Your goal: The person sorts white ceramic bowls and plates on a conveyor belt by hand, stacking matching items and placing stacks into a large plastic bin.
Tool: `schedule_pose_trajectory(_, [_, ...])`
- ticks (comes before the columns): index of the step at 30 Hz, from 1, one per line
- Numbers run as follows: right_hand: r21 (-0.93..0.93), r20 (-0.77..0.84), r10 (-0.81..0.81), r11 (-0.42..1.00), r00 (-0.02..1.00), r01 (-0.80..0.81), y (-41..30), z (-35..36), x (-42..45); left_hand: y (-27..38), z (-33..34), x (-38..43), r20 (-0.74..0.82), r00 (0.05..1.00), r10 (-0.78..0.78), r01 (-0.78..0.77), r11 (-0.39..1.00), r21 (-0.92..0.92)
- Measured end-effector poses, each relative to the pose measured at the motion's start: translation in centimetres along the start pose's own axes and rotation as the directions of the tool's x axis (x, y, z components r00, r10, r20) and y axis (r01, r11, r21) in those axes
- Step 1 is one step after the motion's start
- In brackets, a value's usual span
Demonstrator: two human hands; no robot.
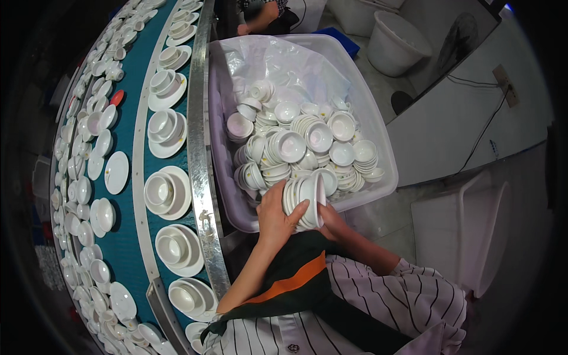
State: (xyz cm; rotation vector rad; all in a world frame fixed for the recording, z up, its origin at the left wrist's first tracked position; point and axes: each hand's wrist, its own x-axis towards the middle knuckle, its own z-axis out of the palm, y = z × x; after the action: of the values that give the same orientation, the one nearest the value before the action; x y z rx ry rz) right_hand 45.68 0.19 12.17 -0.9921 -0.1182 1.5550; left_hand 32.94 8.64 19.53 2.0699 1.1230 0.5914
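Note:
A sideways stack of white ceramic bowls (306, 199) is held between my two hands, over the near edge of a large white plastic tub (390, 177). My left hand (277, 217) wraps the stack from the left, its thumb lying across the rims. On the right, my right hand (330, 222) supports the stack near its open end, with its fingers partly hidden behind the bowls. Inside the tub lie many more small white bowls (290, 146), some nested in rows and some tilted loosely. A sheet of clear plastic (284, 57) covers the tub's far part.
Left of the tub runs a metal rail (199, 133) beside a teal conveyor belt (128, 213). Plates with nested bowls (166, 193) line its near lane; mixed dishes (84, 191) crowd the far side. Another person's arm (262, 20) shows beyond the tub. White bins (395, 44) stand at back right.

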Motion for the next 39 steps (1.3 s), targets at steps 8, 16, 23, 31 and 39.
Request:
schedule_pose_trajectory(8, [-0.158,-0.301,0.113,0.973,0.947,-0.166,-18.5,-22.5,5.4,6.0,26.0,16.1,0.335,0.915,-0.223,0.367,0.805,-0.465])
schedule_pose_trajectory(16, [-0.576,-0.219,-0.429,0.782,0.876,0.239,-43.8,-32.3,16.0,16.2,39.9,38.4,0.3,0.95,-0.081,0.262,0.728,-0.634])
schedule_pose_trajectory(23, [-0.88,-0.112,-0.619,0.425,0.777,0.211,-54.6,-41.3,32.0,17.0,46.0,58.2,0.664,0.739,-0.115,0.67,0.231,-0.706])
schedule_pose_trajectory(31, [-0.904,0.08,-0.561,0.307,0.824,0.298,-57.5,-48.0,48.2,6.4,56.2,67.6,0.31,0.893,-0.326,0.361,0.931,-0.062])
schedule_pose_trajectory(39, [-0.976,-0.036,-0.648,0.186,0.76,0.112,-55.9,-51.8,53.1,7.4,58.2,66.7,0.037,0.997,-0.073,0.062,0.966,0.25])
